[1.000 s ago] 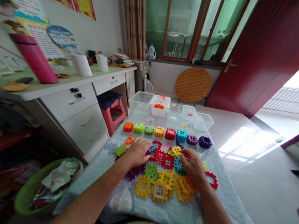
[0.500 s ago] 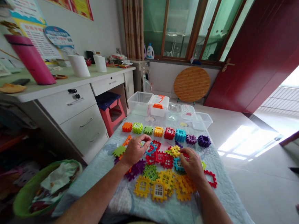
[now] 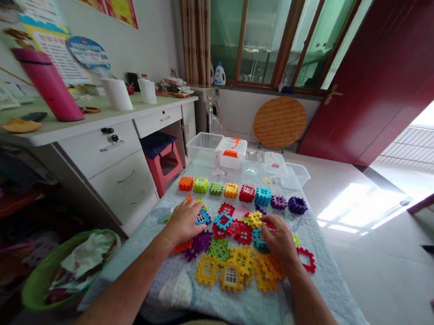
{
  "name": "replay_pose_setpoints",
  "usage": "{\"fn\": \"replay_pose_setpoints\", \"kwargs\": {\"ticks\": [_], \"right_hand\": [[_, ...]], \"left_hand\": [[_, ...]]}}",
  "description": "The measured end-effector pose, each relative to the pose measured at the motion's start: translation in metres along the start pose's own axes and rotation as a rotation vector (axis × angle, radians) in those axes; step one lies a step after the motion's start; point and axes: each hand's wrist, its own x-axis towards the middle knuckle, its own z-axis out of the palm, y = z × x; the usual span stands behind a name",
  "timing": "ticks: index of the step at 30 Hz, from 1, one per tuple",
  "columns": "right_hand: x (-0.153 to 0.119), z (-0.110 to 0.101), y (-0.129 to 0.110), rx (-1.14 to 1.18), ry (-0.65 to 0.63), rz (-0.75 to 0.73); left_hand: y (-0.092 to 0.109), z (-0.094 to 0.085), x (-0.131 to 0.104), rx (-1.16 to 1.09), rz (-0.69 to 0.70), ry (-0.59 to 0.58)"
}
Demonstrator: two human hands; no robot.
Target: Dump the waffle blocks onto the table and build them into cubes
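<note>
My left hand (image 3: pixel 184 221) is over the left side of the pile, its fingers around a blue window piece (image 3: pixel 202 217). My right hand (image 3: pixel 279 237) has its fingertips closed on the edge of a yellow piece (image 3: pixel 254 219). A blue frame piece (image 3: pixel 223 221) lies on red pieces between the hands. Nearer my body are a green piece (image 3: pixel 219 250), a purple piece (image 3: pixel 199 245) and several yellow ones (image 3: pixel 207 269). A red frame (image 3: pixel 306 260) rests right of my right wrist. Behind the pile stands a row of coloured cubes, including a red one (image 3: pixel 247 193).
Clear plastic boxes (image 3: pixel 205 146) stand at the far end of the cloth-covered table (image 3: pixel 170 284). To the left are a desk (image 3: pixel 164 109), a pink stool (image 3: pixel 164 166) and a green bin (image 3: pixel 37 281). A round wooden board (image 3: pixel 279 122) leans on the back wall.
My left hand has moved left from the blue frame piece, which now lies on the red pieces, and is at the blue window piece. My right hand has barely moved.
</note>
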Motion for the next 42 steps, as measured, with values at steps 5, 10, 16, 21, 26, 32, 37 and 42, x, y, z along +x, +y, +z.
{"fn": "replay_pose_setpoints", "kwargs": {"ticks": [5,10,16,21,26,32,37,42], "right_hand": [[0.0,0.001,0.0,0.02,0.019,-0.004],[0.0,0.001,0.001,0.016,0.01,-0.015],[0.0,0.001,0.002,0.011,0.006,-0.01],[-0.001,0.002,0.002,0.008,-0.004,-0.002],[-0.001,0.002,0.002,0.006,-0.002,0.002],[-0.001,0.002,0.002,-0.003,-0.005,0.008],[-0.002,0.001,0.002,0.0,-0.005,0.009],[-0.002,0.001,0.002,0.002,-0.008,0.011]], "left_hand": [[0.005,0.004,-0.001,0.027,-0.022,0.01],[0.001,0.007,0.003,-0.015,0.003,0.026],[-0.002,-0.002,0.001,-0.134,0.039,0.094],[0.003,-0.018,-0.004,-0.373,0.06,0.034],[0.002,-0.019,-0.004,-0.434,0.016,0.015],[-0.008,-0.002,0.001,-0.366,0.032,0.012],[-0.009,0.0,0.001,-0.185,-0.009,0.188],[-0.004,-0.001,-0.003,-0.107,0.019,0.127]]}}
